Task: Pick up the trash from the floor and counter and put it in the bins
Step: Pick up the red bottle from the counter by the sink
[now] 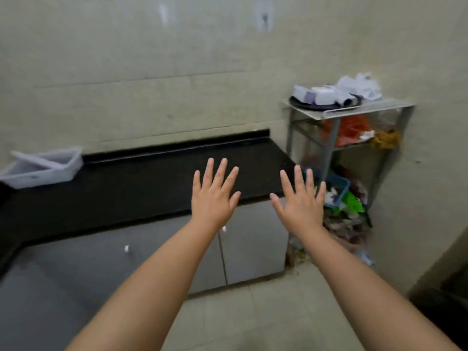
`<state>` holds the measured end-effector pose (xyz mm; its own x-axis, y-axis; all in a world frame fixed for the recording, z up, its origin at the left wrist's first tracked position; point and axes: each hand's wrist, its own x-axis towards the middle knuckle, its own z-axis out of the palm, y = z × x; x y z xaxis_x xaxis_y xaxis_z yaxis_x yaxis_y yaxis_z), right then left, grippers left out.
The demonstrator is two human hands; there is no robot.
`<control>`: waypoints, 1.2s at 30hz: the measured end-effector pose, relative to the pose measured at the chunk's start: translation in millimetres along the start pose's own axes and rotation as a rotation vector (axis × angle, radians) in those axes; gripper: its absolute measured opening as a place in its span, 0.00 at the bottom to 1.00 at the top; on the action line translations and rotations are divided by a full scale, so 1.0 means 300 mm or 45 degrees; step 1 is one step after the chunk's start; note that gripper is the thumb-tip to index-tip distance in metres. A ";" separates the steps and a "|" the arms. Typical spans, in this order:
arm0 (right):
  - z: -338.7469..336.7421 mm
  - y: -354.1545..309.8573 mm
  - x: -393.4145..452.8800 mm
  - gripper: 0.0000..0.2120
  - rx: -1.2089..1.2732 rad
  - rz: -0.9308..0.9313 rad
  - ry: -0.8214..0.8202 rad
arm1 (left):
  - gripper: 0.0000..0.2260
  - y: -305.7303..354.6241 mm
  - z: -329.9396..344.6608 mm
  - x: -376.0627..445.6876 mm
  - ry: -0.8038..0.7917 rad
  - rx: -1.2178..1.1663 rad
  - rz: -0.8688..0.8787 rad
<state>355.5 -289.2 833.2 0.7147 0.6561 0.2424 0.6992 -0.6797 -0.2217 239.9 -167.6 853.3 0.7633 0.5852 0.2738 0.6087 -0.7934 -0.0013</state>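
Note:
My left hand (214, 196) and my right hand (301, 201) are stretched out in front of me, palms down, fingers spread, holding nothing. They hover over the front edge of a black counter (141, 183). A pile of mixed trash (347, 221) lies on the floor at the foot of a metal rack, just right of my right hand. A blue basket (340, 186) with scraps sits in that pile. No bin is clearly recognisable in view.
A clear plastic container (43, 168) stands at the counter's left end. The metal rack (329, 145) in the corner carries boxes and bags on top and orange and yellow items on its middle shelf. Grey cabinet doors (250, 247) are below the counter. Tiled floor (266, 312) lies below.

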 end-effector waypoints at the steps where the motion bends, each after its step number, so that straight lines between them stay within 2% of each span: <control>1: 0.041 -0.143 0.000 0.29 0.004 -0.070 -0.032 | 0.26 -0.158 -0.018 -0.050 0.000 0.045 -0.080; 4: 0.129 -0.540 -0.030 0.29 0.028 -0.286 -0.109 | 0.26 -0.588 -0.077 -0.220 0.000 0.171 -0.333; 7: 0.187 -0.892 -0.066 0.29 0.062 -0.494 -0.168 | 0.25 -0.928 -0.132 -0.393 -0.003 0.248 -0.581; 11: 0.255 -1.301 -0.103 0.29 0.125 -0.758 -0.184 | 0.26 -1.260 -0.174 -0.587 -0.011 0.291 -0.850; 17: 0.404 -1.761 -0.097 0.29 0.173 -1.051 -0.249 | 0.22 -1.624 -0.127 -0.752 0.053 0.487 -1.123; 19: 0.459 -1.901 -0.062 0.29 0.163 -1.134 -0.279 | 0.20 -1.742 -0.110 -0.778 -0.030 0.498 -1.209; 23: 0.574 -2.188 0.039 0.28 0.196 -1.288 -0.321 | 0.20 -1.971 -0.082 -0.780 -0.032 0.543 -1.441; 25: 0.631 -2.321 0.088 0.29 0.203 -1.359 -0.356 | 0.25 -2.066 -0.078 -0.767 -0.064 0.431 -1.539; 27: 0.696 -2.446 0.127 0.29 0.207 -1.411 -0.381 | 0.26 -2.165 -0.067 -0.758 -0.074 0.335 -1.609; 32: 0.874 -2.704 0.088 0.30 0.195 -1.508 -0.488 | 0.23 -2.357 0.021 -0.807 -0.114 0.384 -1.714; 36: 1.013 -2.883 -0.010 0.33 0.122 -1.531 -0.703 | 0.25 -2.525 0.084 -0.879 -0.183 0.363 -1.800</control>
<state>-245.5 396.6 737.1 -0.4486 0.8906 -0.0751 0.8799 0.4253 -0.2118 -417.0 283.2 757.9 -0.4965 0.8609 0.1112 0.8657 0.5005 -0.0096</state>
